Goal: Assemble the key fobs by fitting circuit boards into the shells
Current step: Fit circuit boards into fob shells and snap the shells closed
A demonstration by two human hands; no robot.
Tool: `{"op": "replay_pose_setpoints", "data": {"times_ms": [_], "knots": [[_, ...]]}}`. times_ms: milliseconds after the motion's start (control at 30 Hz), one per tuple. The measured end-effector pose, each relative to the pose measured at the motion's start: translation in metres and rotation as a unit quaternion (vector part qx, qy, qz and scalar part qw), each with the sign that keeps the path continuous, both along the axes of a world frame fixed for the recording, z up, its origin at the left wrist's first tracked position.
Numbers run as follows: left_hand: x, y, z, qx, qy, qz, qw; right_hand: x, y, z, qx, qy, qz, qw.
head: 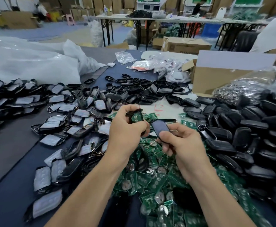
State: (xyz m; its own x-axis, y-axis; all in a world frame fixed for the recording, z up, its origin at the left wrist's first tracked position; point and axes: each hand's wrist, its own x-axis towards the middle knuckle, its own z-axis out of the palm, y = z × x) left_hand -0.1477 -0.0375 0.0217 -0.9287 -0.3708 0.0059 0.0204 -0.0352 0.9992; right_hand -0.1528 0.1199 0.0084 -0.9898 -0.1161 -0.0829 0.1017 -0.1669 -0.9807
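Circuit board (137, 116) is sitting green face up in a black shell (129, 114), and the left hand (125, 128) is gripping the pair, fingers curled round the edges, above the table (16, 181) and the heap of loose boards (152, 179). The right hand (183, 145) is pinching a dark cover (160, 127) by its near end, thumb on top. Its far tip is hovering just beside the left hand's load, not yet on it as far as I can tell.

This looks like the closing step. The thing to be checking first is that the board is lying flat in its seat, and from here I cannot tell whether it is. The cover probably wants lining up at one end, then easing down along the edges with even pressure, fingertips kept off the board's face. Forcing it over a tilted board is risking a cracked clip.
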Motion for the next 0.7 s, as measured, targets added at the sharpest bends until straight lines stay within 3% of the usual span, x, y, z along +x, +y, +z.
{"op": "replay_pose_setpoints", "data": {"times_ms": [167,400,700], "knots": [[0.001,0.009,-0.004,-0.070,-0.052,-0.029,0.996,-0.001,0.001,-0.001,0.007,0.023,0.014,1.000],[0.003,0.012,-0.005,-0.102,-0.035,-0.020,0.994,-0.001,0.003,-0.001,-0.008,0.026,0.035,0.999],[0.003,-0.004,0.000,0.000,0.006,-0.118,0.993,-0.005,0.019,0.009,-0.160,-0.125,0.170,0.964]]}}
